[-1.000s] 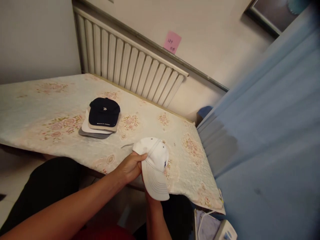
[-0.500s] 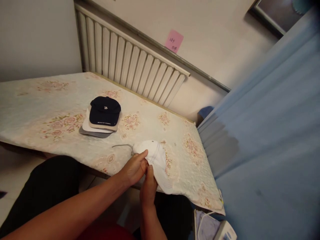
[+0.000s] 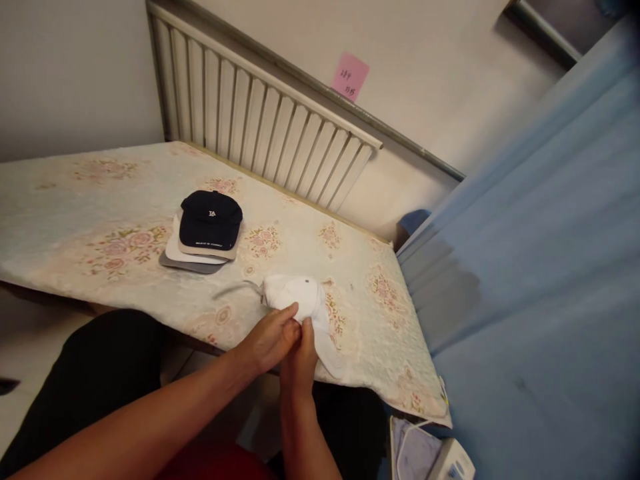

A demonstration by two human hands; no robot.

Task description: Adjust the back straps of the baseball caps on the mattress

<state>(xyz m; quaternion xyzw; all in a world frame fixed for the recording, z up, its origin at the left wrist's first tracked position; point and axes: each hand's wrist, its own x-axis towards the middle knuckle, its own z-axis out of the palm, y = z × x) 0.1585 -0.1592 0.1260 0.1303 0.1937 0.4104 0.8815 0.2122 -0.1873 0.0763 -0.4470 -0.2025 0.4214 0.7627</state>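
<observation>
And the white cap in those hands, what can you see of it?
The white cap looks like cloth, with a rounded crown, dark eyelet, brim pointing lower right and blurred greyish strap trailing left. The left hand and right hand hold its near side, over the floral cover; whether it rests there is unclear.

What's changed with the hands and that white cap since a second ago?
The right hand has come up from behind the brim, beside the left hand; both hold the white cap. Its strap reaches farther left. The cap stack stayed put.
</observation>
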